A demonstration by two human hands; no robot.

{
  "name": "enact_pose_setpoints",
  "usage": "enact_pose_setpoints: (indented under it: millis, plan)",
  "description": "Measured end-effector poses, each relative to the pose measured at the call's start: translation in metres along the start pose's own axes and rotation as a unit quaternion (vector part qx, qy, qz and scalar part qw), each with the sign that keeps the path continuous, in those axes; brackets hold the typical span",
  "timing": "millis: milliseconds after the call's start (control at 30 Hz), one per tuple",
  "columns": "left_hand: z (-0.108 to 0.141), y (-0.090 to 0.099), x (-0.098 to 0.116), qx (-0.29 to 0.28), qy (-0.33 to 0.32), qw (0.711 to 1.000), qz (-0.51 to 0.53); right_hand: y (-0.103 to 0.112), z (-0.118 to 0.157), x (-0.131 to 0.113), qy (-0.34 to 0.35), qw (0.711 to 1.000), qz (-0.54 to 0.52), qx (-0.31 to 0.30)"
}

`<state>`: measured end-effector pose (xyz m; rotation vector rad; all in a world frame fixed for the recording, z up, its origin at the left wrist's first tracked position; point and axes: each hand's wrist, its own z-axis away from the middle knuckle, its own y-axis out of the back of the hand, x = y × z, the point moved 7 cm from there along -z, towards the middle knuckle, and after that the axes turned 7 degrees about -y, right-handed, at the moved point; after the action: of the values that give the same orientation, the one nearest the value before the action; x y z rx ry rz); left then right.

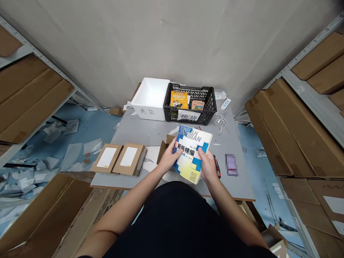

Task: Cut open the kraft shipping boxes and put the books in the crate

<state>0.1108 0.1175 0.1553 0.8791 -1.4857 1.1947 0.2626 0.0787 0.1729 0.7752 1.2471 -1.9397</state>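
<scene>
Both my hands hold a book (190,157) with a white, blue and yellow cover, its front facing up and slightly tilted. My left hand (170,156) is closed on its left edge, thumb on the cover. Closed on the right edge is my right hand (208,164), its thumb also pressing the cover. Behind and below the book stands a small open cardboard box (162,149), mostly hidden. A red and black object (217,167) lies beside my right hand, partly covered; I cannot tell its kind.
A white foam box (150,114) and a black plastic crate (212,104) holding books stand at the table's back. Two labelled cartons (129,159) lie left, and a phone (231,165) and white cable (221,122) right. Shelves of boxes (279,125) flank the grey table (242,186).
</scene>
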Motion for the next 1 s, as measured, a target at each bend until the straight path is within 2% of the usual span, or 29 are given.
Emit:
enact_pose_setpoints:
  millis: [100, 200, 400, 600, 700, 867, 1000]
  plan:
    - [0.001, 0.008, -0.005, -0.012, 0.052, 0.996, 0.073, 0.001, 0.0, -0.009, 0.014, 1.0, 0.007, -0.012]
    - [0.005, 0.012, -0.006, 0.003, 0.08, 0.99, 0.117, 0.004, -0.004, -0.009, 0.029, 1.0, 0.006, 0.001]
    - [0.01, 0.012, -0.005, 0.05, 0.078, 0.985, 0.142, 0.013, -0.014, 0.004, 0.043, 0.998, 0.041, 0.019]
    - [0.009, 0.021, -0.005, 0.099, 0.065, 0.983, 0.137, 0.022, -0.016, 0.029, -0.003, 0.995, 0.101, -0.003]
    - [0.007, 0.021, -0.004, 0.081, 0.068, 0.985, 0.138, 0.026, -0.016, 0.036, -0.009, 0.995, 0.095, 0.002]
    - [0.009, 0.021, -0.014, 0.007, 0.139, 0.983, 0.123, 0.029, -0.02, 0.036, -0.01, 0.997, 0.068, 0.022]
    - [0.01, 0.027, -0.02, -0.029, 0.168, 0.981, 0.096, 0.031, -0.026, 0.033, -0.011, 0.998, 0.065, 0.024]
